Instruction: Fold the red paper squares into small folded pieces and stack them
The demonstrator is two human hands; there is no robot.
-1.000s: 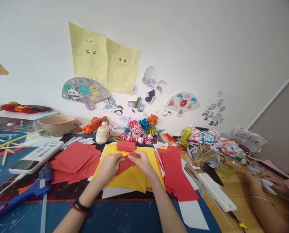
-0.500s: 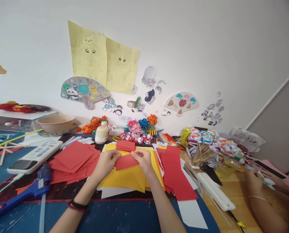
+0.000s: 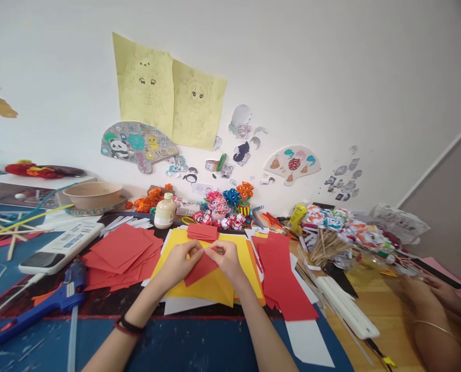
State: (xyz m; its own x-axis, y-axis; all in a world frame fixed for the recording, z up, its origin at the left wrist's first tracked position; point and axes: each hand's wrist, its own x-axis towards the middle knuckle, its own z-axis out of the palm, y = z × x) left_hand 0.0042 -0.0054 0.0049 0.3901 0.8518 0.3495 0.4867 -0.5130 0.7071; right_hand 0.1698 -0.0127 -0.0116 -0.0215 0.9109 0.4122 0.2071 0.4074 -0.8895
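My left hand [image 3: 179,263] and my right hand [image 3: 227,260] both pinch a small red paper piece [image 3: 200,270] at its top edge, fingertips close together. The paper hangs over a stack of yellow paper sheets [image 3: 215,287]. A pile of red paper squares [image 3: 122,253] lies to the left of my hands. Red paper strips [image 3: 282,276] lie to the right. A small stack of folded red pieces [image 3: 202,232] sits just beyond my hands.
A blue glue gun [image 3: 40,305] and a white power strip [image 3: 60,248] lie at the left. A glue bottle [image 3: 164,211], paper flowers [image 3: 230,199] and a bowl [image 3: 93,194] stand by the wall. Another person's hands [image 3: 427,292] rest at the right, near sticks [image 3: 325,248].
My fingertips have drawn together at the red paper's top, and the piece now points down and to the left instead of lying flat between my hands. The other person's hands shifted slightly.
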